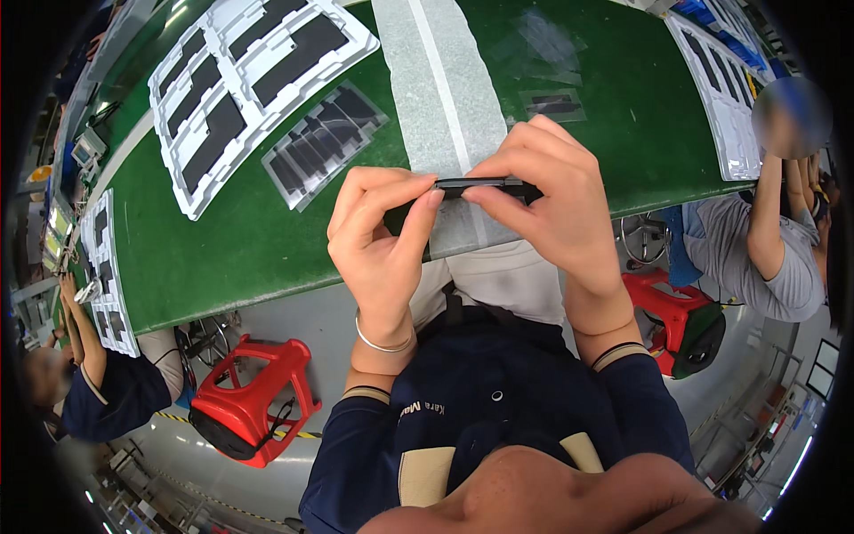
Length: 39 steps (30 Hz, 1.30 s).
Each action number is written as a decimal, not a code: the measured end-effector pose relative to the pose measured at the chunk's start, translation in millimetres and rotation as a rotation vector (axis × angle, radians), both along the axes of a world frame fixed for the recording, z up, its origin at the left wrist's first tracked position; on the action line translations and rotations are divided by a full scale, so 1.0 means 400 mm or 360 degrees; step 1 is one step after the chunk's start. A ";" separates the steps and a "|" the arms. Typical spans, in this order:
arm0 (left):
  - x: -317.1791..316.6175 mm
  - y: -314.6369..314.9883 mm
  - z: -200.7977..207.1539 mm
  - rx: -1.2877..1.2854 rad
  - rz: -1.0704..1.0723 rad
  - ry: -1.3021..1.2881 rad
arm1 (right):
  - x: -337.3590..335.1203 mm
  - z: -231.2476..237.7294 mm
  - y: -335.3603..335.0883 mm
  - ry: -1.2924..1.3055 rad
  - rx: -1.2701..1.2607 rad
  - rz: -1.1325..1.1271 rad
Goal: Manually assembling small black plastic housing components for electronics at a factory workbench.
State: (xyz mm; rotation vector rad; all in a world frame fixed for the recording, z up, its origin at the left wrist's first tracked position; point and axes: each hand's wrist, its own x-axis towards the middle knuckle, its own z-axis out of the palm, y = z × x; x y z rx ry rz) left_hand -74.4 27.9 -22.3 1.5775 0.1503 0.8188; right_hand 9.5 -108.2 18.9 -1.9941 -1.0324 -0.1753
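Observation:
A thin, flat black piece (485, 183), seen edge-on, is held up between my two hands above the near edge of the green table. My left hand (378, 236) pinches its left end between thumb and fingers. Its right part is gripped the same way by my right hand (560, 196). Its broad face is turned out of sight, so I cannot tell exactly what it is. Beyond my left hand lies a clear plastic sheet (294, 190) bearing several dark strips. A smaller clear sheet with dark pieces (559, 104) rests beyond my right hand.
A white tray (197, 198) with flat black pieces stands at the far left. A grey strip of cloth (405, 89) with a white band crosses the green table (640, 116). Another tray (735, 158) is at the right. Red stools (245, 400) and co-workers flank me.

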 end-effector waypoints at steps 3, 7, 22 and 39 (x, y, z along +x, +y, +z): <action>0.002 -0.006 -0.001 0.0061 0.0061 -0.0041 | -0.002 -0.002 -0.001 -0.0010 -0.0004 -0.0013; 0.004 -0.025 -0.005 0.0287 0.0236 -0.0125 | -0.012 -0.006 -0.004 -0.0051 0.0017 -0.0047; -0.026 -0.116 -0.007 0.1112 0.0046 0.0420 | -0.014 -0.014 0.013 -0.0108 0.0104 -0.0265; 0.006 0.001 0.017 -0.0041 -0.0372 0.0088 | 0.014 0.006 -0.033 0.0167 0.0076 0.0135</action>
